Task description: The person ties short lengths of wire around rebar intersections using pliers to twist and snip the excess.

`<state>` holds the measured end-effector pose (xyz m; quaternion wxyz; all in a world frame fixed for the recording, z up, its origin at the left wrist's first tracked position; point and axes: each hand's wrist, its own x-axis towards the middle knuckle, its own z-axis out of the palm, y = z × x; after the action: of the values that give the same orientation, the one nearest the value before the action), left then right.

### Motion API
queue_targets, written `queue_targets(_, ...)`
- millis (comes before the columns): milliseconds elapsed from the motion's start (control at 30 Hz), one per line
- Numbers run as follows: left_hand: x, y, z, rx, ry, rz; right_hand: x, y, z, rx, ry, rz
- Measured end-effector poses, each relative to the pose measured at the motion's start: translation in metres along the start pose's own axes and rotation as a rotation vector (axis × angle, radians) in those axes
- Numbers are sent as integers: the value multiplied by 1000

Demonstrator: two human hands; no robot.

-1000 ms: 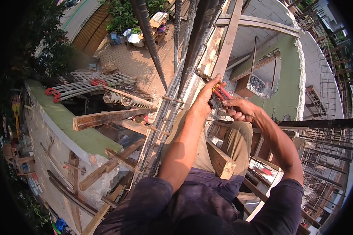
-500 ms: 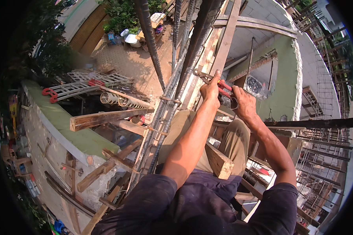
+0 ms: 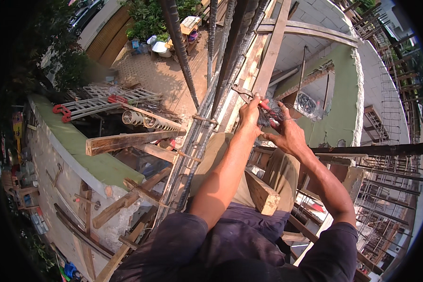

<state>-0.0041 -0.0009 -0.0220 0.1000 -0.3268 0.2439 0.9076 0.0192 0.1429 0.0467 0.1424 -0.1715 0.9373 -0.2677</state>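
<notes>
My left hand [image 3: 250, 114] is closed around red-handled pincers [image 3: 243, 91], whose metal jaws point up and left beside the steel bars. A bundle of thin dark tie wire [image 3: 266, 121] shows between my hands, against the red handles; the left fingers partly hide how it is held. My right hand [image 3: 291, 135] is at the right side of the bundle, thumb and fingers apart. Just left of the pincers rise ribbed steel bars [image 3: 219, 89], with a wire tie [image 3: 205, 119] around them lower down.
I sit high up among timbers, a wooden beam end [image 3: 270, 203] between my legs. A squared timber [image 3: 113, 143] juts out left. Far below are a ladder [image 3: 122, 99] and paved ground [image 3: 138, 66]. A green wall [image 3: 340, 94] stands right, with a dark bar [image 3: 376, 149] nearby.
My right hand has loosened from the red handles, its fingers spreading. The dark wire bundle now shows between my hands. The pincers have shifted slightly, still in my left hand.
</notes>
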Motion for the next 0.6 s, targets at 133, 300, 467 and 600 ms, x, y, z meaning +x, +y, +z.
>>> queue_targets(133, -4, 3, 12, 53, 85, 17, 12, 11, 11, -333, 126, -74)
queue_targets(300, -20, 16, -15, 335, 104, -8, 19, 14, -11, 1010, -779, 347)
queue_targets(467, -21, 11, -17, 499, 154, 355, 12, 14, 5, 1441, -750, 374)
queue_targets(600, -18, -2, -25, 494, -48, 550, 1, 7, 4, 1456, -711, 353)
